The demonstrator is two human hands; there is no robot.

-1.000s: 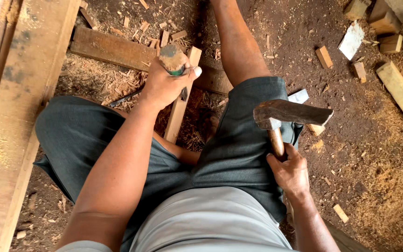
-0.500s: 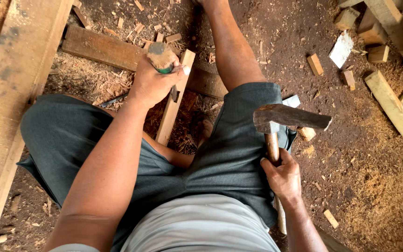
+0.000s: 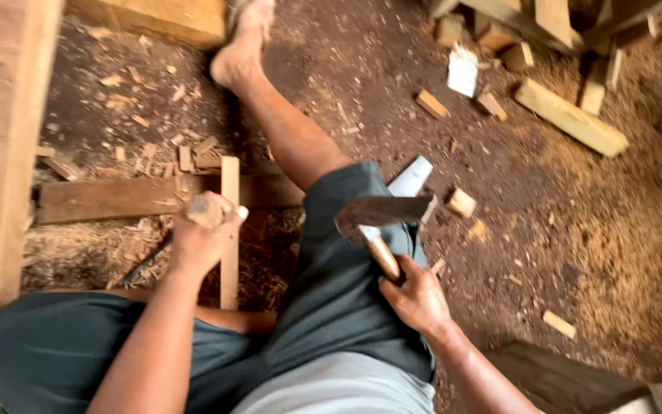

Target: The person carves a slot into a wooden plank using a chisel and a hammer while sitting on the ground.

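1. The left hand point(image 3: 202, 238) is clenched round a wooden-handled chisel point(image 3: 207, 211), set against the upright wooden strip point(image 3: 230, 230) between the knees.
2. The right hand point(image 3: 417, 295) grips the hatchet point(image 3: 381, 218) by its handle, raised over the right thigh.
3. Risk: a misjudged blow could glance onto the left knuckles, or the narrow strip could split or slip sideways.

Dark teal shorts point(image 3: 346, 307), grey shirt point(image 3: 339, 387), bare feet point(image 3: 243, 54).

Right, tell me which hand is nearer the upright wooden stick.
Left. The left hand grips a tool handle right against the wooden stick; the right hand holds the hammer off to its right, well apart.
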